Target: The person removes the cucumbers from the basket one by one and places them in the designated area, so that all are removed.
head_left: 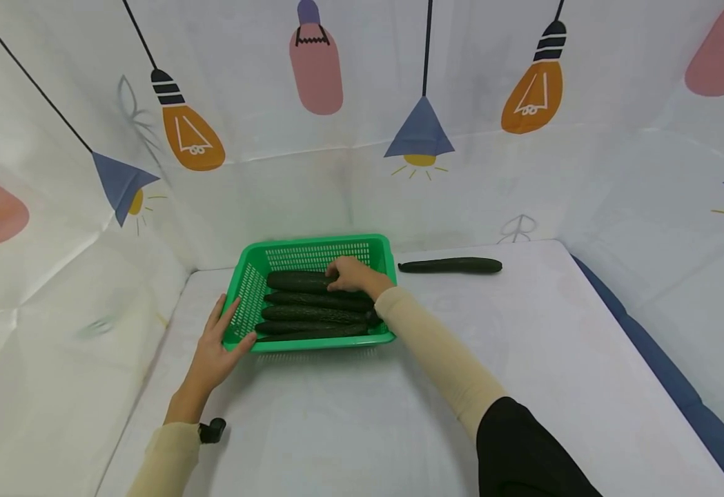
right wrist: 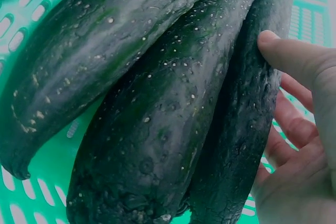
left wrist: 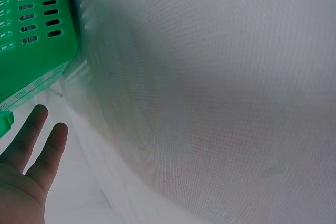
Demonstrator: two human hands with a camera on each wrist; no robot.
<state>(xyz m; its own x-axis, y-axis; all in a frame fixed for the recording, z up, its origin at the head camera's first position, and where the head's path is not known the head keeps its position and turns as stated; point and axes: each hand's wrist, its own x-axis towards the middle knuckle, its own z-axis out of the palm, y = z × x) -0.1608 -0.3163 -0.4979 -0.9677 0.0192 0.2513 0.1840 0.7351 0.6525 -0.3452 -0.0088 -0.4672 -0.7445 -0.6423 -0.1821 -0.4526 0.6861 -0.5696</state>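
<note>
While the right hand (head_left: 355,275) pinches the farthest cucumber (head_left: 299,281) in the green basket (head_left: 312,347), mid-frame in the head view, that cucumber extends left from the fingers. Left hand (head_left: 211,355), fingers straight and spread, is at basket's lower-left corner; loose cucumber (head_left: 451,266) lies right of basket on white table (head_left: 337,421).

Lamp-printed white sheeting (head_left: 349,190) encloses a white table (head_left: 337,428) in a booth-like space.
</note>
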